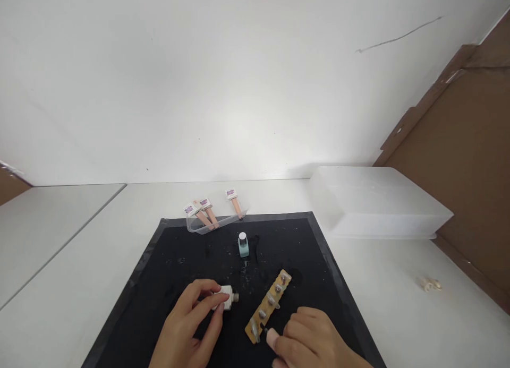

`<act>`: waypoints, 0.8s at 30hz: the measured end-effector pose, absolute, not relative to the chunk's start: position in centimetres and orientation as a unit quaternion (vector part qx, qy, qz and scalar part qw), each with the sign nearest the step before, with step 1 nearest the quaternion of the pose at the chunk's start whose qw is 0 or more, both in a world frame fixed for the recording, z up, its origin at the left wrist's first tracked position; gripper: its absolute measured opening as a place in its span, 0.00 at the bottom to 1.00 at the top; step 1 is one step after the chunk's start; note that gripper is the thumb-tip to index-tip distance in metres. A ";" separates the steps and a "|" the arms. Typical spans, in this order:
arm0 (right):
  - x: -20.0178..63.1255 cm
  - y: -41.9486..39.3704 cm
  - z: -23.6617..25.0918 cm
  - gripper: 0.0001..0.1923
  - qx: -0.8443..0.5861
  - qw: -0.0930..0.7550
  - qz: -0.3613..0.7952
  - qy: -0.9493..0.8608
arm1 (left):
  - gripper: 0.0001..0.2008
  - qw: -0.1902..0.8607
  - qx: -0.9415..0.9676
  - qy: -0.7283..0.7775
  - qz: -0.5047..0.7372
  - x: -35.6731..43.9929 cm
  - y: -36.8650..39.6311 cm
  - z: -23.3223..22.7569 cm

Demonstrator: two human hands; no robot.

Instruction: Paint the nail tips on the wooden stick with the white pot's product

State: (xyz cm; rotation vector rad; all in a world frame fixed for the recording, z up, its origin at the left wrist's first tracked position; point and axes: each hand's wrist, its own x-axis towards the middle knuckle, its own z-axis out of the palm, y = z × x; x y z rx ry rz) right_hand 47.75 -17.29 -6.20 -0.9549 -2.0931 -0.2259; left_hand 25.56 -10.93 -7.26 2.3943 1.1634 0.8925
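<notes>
My left hand [195, 320] grips a small white nail polish bottle [227, 297] between thumb and fingers. The bottle lies tilted, its uncapped neck pointing right. Between the fingers of my right hand [306, 339] is a nail polish brush [263, 329], mostly hidden by the hand, with its dark tip showing. That tip is beside the lower end of a yellow-tan strip [266, 307] carrying several greyish, translucent nail tips [272, 300]. I cannot tell whether the brush touches a nail tip. Farther back stands a capped pale teal nail polish bottle [243, 246].
A clear shallow tray [223, 222] with several pink-handled sticks [236, 203] lies at the mat's far edge. The black mat [179, 262] covers the middle of the white table [56, 304]. A white translucent box [382, 208] stands right, with a small cream-coloured object [431, 284] nearer.
</notes>
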 end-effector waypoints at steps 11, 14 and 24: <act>47.8 -17.5 -6.2 0.16 -0.377 0.405 -0.084 -0.829 | 0.09 0.196 0.814 0.436 0.331 25.9 -11.3 -7.6; 47.8 -17.5 -6.2 0.17 -0.376 0.399 -0.084 -0.832 | 0.09 0.197 0.816 0.431 0.332 25.9 -11.2 -7.6; 47.7 -17.6 -6.2 0.16 -0.374 0.414 -0.083 -0.826 | 0.06 0.143 0.850 0.407 0.301 25.7 -10.8 -7.2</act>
